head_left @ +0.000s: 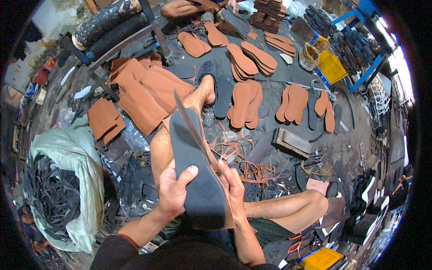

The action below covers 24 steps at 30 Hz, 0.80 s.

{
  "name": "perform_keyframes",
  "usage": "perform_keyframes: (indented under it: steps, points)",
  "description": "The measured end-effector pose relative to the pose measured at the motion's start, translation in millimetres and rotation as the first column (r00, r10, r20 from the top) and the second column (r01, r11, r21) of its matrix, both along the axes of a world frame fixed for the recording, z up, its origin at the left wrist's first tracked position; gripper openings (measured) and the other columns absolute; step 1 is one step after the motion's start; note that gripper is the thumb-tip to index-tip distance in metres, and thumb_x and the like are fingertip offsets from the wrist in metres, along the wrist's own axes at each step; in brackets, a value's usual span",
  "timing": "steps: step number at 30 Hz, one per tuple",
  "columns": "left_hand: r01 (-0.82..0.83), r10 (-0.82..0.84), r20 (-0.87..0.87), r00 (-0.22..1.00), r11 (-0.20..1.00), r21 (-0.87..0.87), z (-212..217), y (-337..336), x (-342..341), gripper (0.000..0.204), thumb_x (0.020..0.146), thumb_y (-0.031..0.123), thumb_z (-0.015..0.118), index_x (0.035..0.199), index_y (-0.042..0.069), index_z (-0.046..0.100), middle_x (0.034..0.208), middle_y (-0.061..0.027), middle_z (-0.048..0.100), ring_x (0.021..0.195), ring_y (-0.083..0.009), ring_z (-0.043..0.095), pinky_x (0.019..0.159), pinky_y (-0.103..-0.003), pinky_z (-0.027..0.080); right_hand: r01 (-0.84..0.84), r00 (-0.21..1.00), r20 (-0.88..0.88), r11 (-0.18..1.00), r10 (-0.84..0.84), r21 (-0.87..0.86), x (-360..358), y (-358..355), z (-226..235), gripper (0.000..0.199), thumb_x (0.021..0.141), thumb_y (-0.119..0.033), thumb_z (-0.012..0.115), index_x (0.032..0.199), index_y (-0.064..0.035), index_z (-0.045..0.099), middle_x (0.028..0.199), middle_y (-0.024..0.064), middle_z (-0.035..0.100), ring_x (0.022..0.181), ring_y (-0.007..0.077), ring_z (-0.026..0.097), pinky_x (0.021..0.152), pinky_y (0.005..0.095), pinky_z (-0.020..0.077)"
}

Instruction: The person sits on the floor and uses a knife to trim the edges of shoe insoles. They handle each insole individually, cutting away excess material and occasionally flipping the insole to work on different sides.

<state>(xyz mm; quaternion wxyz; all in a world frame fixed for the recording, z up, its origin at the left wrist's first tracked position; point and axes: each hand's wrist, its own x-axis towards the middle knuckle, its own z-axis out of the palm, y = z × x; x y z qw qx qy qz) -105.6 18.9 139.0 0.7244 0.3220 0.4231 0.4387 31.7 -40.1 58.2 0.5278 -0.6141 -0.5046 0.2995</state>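
Observation:
Above my lap, a black shoe sole point(198, 180) is held upright, with a brown sheet showing along its right edge and at its lower end. My left hand point(174, 189) grips the sole from the left side, thumb pressed on its black face. On the other side, my right hand point(233, 182) is closed around a knife point(188, 120). Its long pointed blade slants up and left across the upper part of the sole; the handle is hidden in my fingers. Cut brown straps point(234, 150) lie on the floor beyond my right hand.
Brown sheets point(144, 99) are piled ahead-left, and stacks of brown insoles point(246, 101) lie ahead. A pale sack point(63, 139) of black scraps stands left. To the right are a metal-edged block point(291, 143) and orange-handled scissors point(294, 243). Another person's hand point(233, 5) shows at the far edge.

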Motion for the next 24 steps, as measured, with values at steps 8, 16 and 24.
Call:
perform_keyframes:
  steps: [8,16,24]
  points:
    - [0.179,-0.19,0.11,0.976,0.978,0.105,3.3,3.7,-27.1,0.033,0.089,0.006,0.066,0.119,-0.003,0.057,0.109,-0.0076,0.065,0.099,-0.0157,0.062,0.091,-0.033,0.051,-0.016,0.997,0.074,0.993,0.008,0.115,2.5,3.3,38.3,0.054,0.078,0.005,0.065,0.129,-0.0104,0.061,0.082,0.0112,0.059,0.068,0.0257,0.057,0.064,0.0338,0.0483]
    - [0.227,-0.187,0.211,0.96,0.956,-0.187,5.8,24.3,-56.3,0.02,0.098,0.017,0.057,0.111,0.001,0.058,0.097,-0.0032,0.066,0.09,-0.0111,0.063,0.084,-0.027,0.052,-0.065,0.989,0.141,0.995,0.055,0.072,7.0,-76.0,0.0,0.054,0.072,0.009,0.066,0.122,-0.0105,0.064,0.094,0.0111,0.06,0.085,0.0276,0.06,0.075,0.0378,0.0489]
    - [0.287,-0.274,0.114,0.955,0.951,-0.118,-3.9,19.0,-53.2,0.024,0.098,0.013,0.058,0.116,-0.001,0.057,0.104,-0.01,0.068,0.089,-0.0157,0.067,0.082,-0.031,0.056,-0.051,0.955,0.289,0.996,0.069,-0.067,18.5,-92.4,-0.8,0.051,0.074,0.005,0.068,0.121,-0.0126,0.065,0.091,0.0114,0.06,0.081,0.0289,0.059,0.071,0.0366,0.0491]
